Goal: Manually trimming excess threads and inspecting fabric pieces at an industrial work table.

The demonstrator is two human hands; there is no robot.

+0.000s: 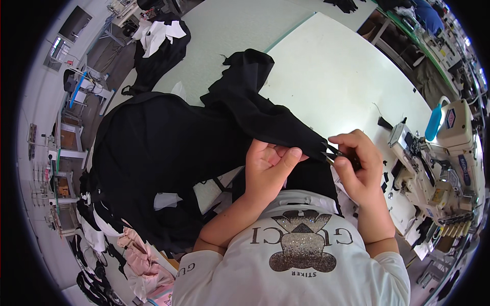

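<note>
A long spread of black fabric (173,137) covers the left and middle of the work surface, with a narrow strip of it running right toward my hands. My left hand (270,166) is closed on the lower edge of that strip, thumb on top. In my right hand (365,166) is a small dark pair of thread snips (333,152), gripped between thumb and fingers. Its blades point left and touch or nearly touch the strip's right end. Whether they cut into the cloth or only a thread, I cannot tell.
An overlock sewing machine (444,178) stands at the right, with black scraps near it. White pieces (158,35) lie on another black bundle at the far left. Pink cloth (143,260) is at the lower left. Beyond my hands stretches a pale tabletop (347,76).
</note>
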